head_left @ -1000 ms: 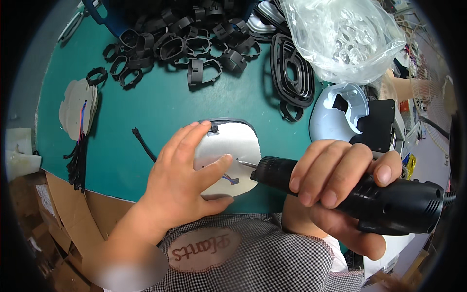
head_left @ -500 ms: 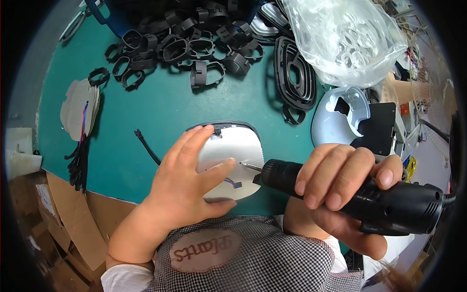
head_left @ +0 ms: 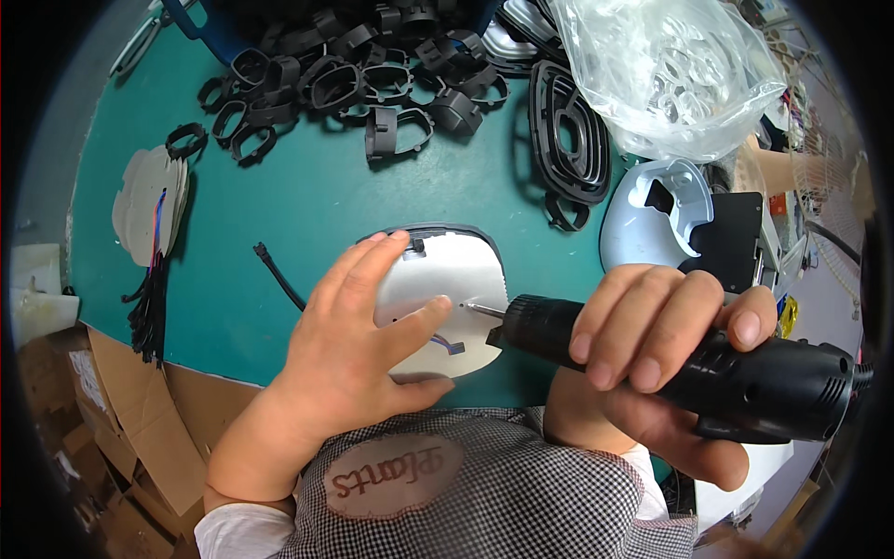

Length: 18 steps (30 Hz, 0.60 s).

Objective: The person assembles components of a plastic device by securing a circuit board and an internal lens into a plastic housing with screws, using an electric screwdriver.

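Observation:
A rounded silver metal plate (head_left: pixel 433 279) lies in a black frame on the green table, close to my body. My left hand (head_left: pixel 358 321) rests on its left side with the fingers spread, pressing it flat. A small connector on short wires (head_left: pixel 453 348) sticks up from the plate. My right hand (head_left: pixel 666 345) is wrapped round a black electric screwdriver (head_left: pixel 736 382), held nearly level. Its thin bit points left, and the tip meets the plate at a small dark spot near the middle. Whether a screw sits there is too small to tell.
Several black plastic rings (head_left: pixel 386 84) lie heaped at the back, by a blue bin (head_left: pixel 198 28). Stacked black frames (head_left: pixel 570 140), a clear plastic bag (head_left: pixel 670 84) and a light blue shell (head_left: pixel 643 224) stand right. Silver plates with wires (head_left: pixel 144 210) lie left; cardboard boxes (head_left: pixel 140 424) sit below.
The whole view has shifted slightly. My left hand still holds the plate, and the screwdriver's tip stays at the same spot on it.

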### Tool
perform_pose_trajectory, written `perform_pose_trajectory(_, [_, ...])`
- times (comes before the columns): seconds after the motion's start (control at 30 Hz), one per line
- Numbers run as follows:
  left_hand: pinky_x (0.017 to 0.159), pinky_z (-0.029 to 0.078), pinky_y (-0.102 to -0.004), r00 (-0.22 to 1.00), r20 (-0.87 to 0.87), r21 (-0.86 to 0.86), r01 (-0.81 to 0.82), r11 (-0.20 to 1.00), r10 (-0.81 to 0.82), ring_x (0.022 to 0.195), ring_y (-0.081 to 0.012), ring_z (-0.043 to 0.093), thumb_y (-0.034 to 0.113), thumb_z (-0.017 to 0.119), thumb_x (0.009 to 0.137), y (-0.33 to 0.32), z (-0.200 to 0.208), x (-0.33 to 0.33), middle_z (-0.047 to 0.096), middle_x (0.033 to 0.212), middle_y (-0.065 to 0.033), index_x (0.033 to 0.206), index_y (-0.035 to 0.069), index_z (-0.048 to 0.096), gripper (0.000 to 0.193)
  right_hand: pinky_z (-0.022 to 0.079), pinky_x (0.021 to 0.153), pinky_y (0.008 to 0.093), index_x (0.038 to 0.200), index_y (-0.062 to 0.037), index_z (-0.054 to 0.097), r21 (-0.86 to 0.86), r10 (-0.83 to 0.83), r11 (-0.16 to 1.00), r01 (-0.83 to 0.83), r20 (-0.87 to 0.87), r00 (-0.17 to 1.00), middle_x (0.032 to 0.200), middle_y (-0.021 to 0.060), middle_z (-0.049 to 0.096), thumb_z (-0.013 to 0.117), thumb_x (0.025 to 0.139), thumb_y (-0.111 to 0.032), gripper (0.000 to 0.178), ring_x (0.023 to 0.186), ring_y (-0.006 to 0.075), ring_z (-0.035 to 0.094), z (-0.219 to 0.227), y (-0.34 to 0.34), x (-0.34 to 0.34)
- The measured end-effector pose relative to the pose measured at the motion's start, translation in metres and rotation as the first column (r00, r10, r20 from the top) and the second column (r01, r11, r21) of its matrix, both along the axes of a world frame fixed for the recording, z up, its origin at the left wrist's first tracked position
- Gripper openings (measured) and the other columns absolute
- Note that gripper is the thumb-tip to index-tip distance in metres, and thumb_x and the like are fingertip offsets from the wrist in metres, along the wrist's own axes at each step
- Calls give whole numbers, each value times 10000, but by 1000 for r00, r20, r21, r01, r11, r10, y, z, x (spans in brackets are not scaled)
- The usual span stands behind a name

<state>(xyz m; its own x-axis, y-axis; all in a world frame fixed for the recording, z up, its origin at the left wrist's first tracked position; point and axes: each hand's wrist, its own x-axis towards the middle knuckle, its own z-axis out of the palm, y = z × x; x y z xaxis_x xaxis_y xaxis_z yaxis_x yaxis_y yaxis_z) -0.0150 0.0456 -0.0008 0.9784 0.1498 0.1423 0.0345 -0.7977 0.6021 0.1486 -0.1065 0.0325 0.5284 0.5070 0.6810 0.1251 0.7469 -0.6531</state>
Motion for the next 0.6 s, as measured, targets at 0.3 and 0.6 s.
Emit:
perform_pose_trajectory(0.3, [983, 444, -522, 999, -36, 26, -7, 1000, 8, 1226, -445, 457, 259, 899, 441, -5, 10, 2, 404, 1362, -210, 1095, 155, 671, 701, 497, 528, 299, 1236, -79, 439, 23, -14, 1000, 14, -28, 1000, 795, 45, 564, 727, 782, -573, 730, 574, 159, 574, 0, -4, 4])
perform_pose_trajectory(0.6, [964, 445, -533, 999, -42, 55, 7, 998, -4, 1199, -471, 472, 253, 896, 431, -7, 11, 6, 406, 1360, -253, 1042, 106, 683, 664, 498, 529, 322, 1238, -77, 440, 9, 16, 1000, -16, -37, 999, 772, 52, 561, 752, 773, -536, 723, 565, 174, 575, 1, -13, 13])
